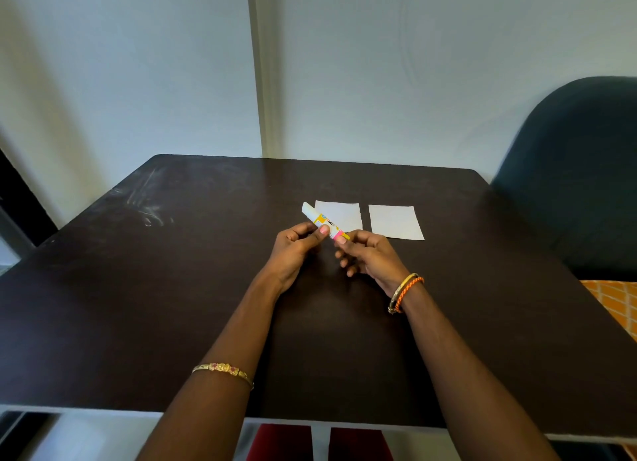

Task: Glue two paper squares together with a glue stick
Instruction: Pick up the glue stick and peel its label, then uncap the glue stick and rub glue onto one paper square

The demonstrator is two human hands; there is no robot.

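Observation:
Both hands hold a glue stick above the dark table. It is white with a yellow and pink label, and its white cap points up and to the left. My left hand pinches the middle of the stick. My right hand grips the pink lower end. Two white paper squares lie flat side by side just beyond the hands: the left paper square is partly hidden by the stick, and the right paper square lies in full view.
A dark blue chair back stands at the table's right side, with an orange patterned cloth below it. A pale wall runs behind the table's far edge. Pale scuff marks streak the table's far left.

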